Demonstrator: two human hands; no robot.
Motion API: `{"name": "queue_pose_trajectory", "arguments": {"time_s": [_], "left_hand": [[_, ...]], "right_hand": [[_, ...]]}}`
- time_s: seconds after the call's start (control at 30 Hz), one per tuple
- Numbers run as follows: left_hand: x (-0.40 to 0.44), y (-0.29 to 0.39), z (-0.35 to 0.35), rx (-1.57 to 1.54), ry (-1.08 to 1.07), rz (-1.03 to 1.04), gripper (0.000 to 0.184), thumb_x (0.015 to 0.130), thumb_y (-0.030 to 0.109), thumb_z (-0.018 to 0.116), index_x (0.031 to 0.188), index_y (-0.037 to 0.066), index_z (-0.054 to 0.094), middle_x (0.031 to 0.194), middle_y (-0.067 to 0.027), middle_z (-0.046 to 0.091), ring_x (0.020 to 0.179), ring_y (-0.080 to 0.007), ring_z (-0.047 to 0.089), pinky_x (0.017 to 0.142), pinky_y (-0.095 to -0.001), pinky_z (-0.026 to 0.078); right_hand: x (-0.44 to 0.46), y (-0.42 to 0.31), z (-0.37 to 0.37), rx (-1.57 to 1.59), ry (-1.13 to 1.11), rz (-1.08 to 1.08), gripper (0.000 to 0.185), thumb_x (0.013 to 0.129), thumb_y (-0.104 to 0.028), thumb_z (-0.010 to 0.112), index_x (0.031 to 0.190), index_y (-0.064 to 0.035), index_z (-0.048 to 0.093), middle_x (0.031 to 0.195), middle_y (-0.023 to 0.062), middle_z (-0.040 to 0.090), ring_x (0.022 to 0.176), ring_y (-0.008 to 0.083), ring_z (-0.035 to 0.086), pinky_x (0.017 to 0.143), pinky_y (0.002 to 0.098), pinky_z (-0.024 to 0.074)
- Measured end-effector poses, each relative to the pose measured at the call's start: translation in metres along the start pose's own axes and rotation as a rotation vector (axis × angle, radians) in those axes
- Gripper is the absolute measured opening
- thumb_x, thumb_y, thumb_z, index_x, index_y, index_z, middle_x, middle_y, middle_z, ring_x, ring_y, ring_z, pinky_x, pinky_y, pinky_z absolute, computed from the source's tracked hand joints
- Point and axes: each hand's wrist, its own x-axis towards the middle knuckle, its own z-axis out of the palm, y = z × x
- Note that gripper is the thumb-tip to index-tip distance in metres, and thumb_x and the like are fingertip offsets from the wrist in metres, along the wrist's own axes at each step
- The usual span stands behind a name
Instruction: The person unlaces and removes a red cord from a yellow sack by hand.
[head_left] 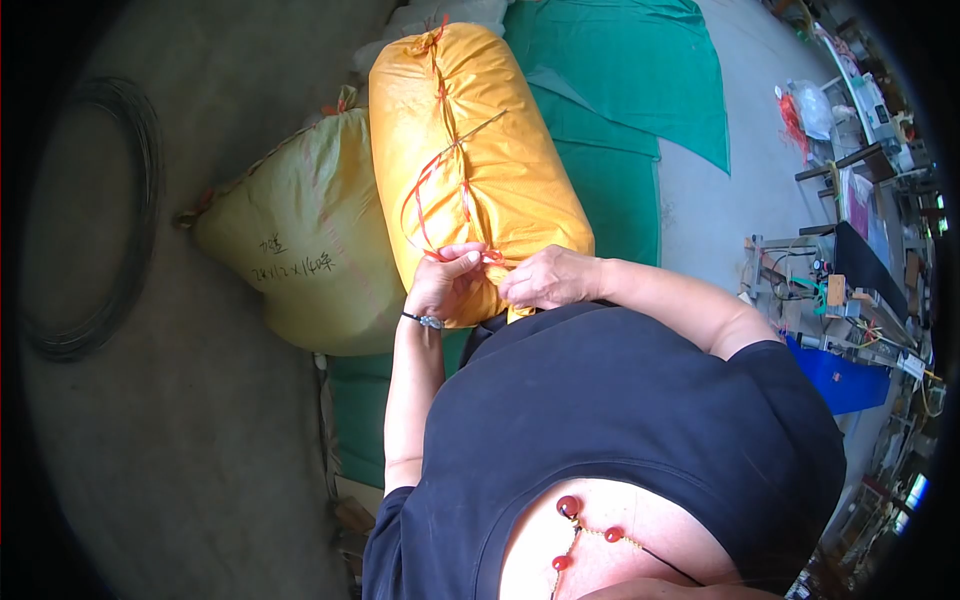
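A stuffed yellow sack (520, 150) lies in front of me, its long gathered seam laced with red string (425, 185). The string hangs in a loop over the sack and runs down to my hands. At the sack's near end, my left hand (447, 283) pinches the string between thumb and fingers. Close by on the right, my right hand (552, 277) is closed at the gathered cloth and string; its fingertips are partly hidden, so I cannot make out exactly what it grips. A thin dark rod (482, 130) lies slanted across the seam.
A second, greenish sack (310, 230) with handwriting leans at the left. Green sheeting (620, 80) lies beneath and behind. A coil of wire (145, 200) rests on the floor far left. Benches with equipment (850, 290) and a blue panel (835, 378) stand right.
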Motion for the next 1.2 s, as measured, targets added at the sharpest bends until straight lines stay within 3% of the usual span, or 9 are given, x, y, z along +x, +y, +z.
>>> {"name": "queue_pose_trajectory", "arguments": {"time_s": [0.1,0.5,0.7,0.73,0.83,0.93,1.03,1.1,1.2], "left_hand": [[-0.004,0.001,0.003,0.053,-0.019,-0.019,0.014,0.089,0.001,0.06,0.102,-0.001,0.063,0.094,-0.0121,0.068,0.087,-0.0209,0.066,0.08,-0.0308,0.053],[0.001,-0.006,0.002,0.317,-0.037,0.049,0.014,0.09,0.0,0.059,0.103,-0.005,0.06,0.091,-0.0111,0.068,0.081,-0.0203,0.067,0.078,-0.0321,0.056],[-0.003,-0.019,0.029,1.118,0.352,0.451,0.021,0.088,0.0,0.058,0.109,0.004,0.059,0.08,-0.0089,0.066,0.075,-0.0181,0.067,0.068,-0.0317,0.055],[-0.002,-0.02,0.03,1.475,0.436,0.758,0.024,0.084,0.001,0.063,0.107,0.005,0.061,0.08,-0.0101,0.066,0.072,-0.0191,0.067,0.064,-0.0308,0.053],[0.007,-0.031,0.029,1.209,0.527,0.839,0.02,0.08,0.003,0.064,0.1,0.006,0.062,0.077,-0.0127,0.064,0.069,-0.0304,0.065,0.065,-0.0381,0.052],[0.016,-0.035,0.017,1.249,0.532,1.014,0.012,0.082,0.006,0.066,0.093,0.006,0.062,0.076,-0.0117,0.065,0.065,-0.0295,0.064,0.06,-0.037,0.051],[0.018,-0.036,0.013,1.2,0.499,1.019,0.01,0.084,0.009,0.066,0.093,0.007,0.061,0.076,-0.0126,0.065,0.064,-0.0294,0.064,0.058,-0.0365,0.05],[0.02,-0.038,0.011,1.17,0.494,1.042,0.011,0.086,0.01,0.066,0.094,0.007,0.06,0.076,-0.0131,0.065,0.064,-0.0294,0.064,0.058,-0.0366,0.05],[0.023,-0.039,0.008,1.167,0.491,1.079,0.011,0.086,0.01,0.065,0.096,0.006,0.059,0.075,-0.0137,0.064,0.064,-0.0296,0.065,0.058,-0.0374,0.051]], "right_hand": [[-0.015,0.002,-0.005,-0.021,-0.209,0.218,0.008,0.085,-0.014,0.059,0.085,-0.0076,0.054,0.087,0.0068,0.06,0.079,0.029,0.06,0.066,0.0425,0.0471],[-0.023,0.009,0.013,0.273,-0.034,0.425,0.019,0.089,-0.022,0.058,0.08,-0.0054,0.055,0.074,0.0107,0.058,0.073,0.0303,0.059,0.066,0.04,0.045],[-0.023,0.01,0.016,0.279,-0.025,0.411,0.019,0.089,-0.022,0.059,0.079,-0.0051,0.055,0.074,0.011,0.059,0.073,0.0299,0.059,0.066,0.0397,0.045],[-0.023,0.01,0.017,0.283,-0.023,0.411,0.019,0.089,-0.021,0.059,0.079,-0.0051,0.055,0.074,0.0111,0.059,0.072,0.0298,0.059,0.066,0.0396,0.0451],[-0.021,0.011,0.02,0.316,-0.021,0.332,0.016,0.089,-0.016,0.06,0.081,-0.0032,0.056,0.075,0.0099,0.057,0.07,0.0289,0.058,0.064,0.0372,0.0445],[-0.02,0.011,0.021,0.363,0.015,0.266,0.011,0.091,-0.015,0.061,0.088,-0.0053,0.058,0.078,0.0036,0.059,0.069,0.02,0.059,0.064,0.0323,0.0462],[-0.012,-0.004,0.018,0.952,0.215,0.638,0.009,0.092,-0.015,0.061,0.097,-0.0081,0.057,0.082,-0.0022,0.061,0.07,0.0084,0.056,0.062,0.0253,0.0471],[0.01,0.005,0.02,0.779,0.67,0.419,0.022,0.092,-0.012,0.062,0.113,-0.0082,0.055,0.093,-0.0007,0.058,0.063,0.0005,0.049,0.053,0.0174,0.0428],[0.011,0.012,0.006,0.399,0.557,0.74,0.035,0.089,-0.013,0.065,0.122,-0.0044,0.056,0.093,0.0018,0.058,0.07,0.0063,0.055,0.066,0.0206,0.0466]]}}
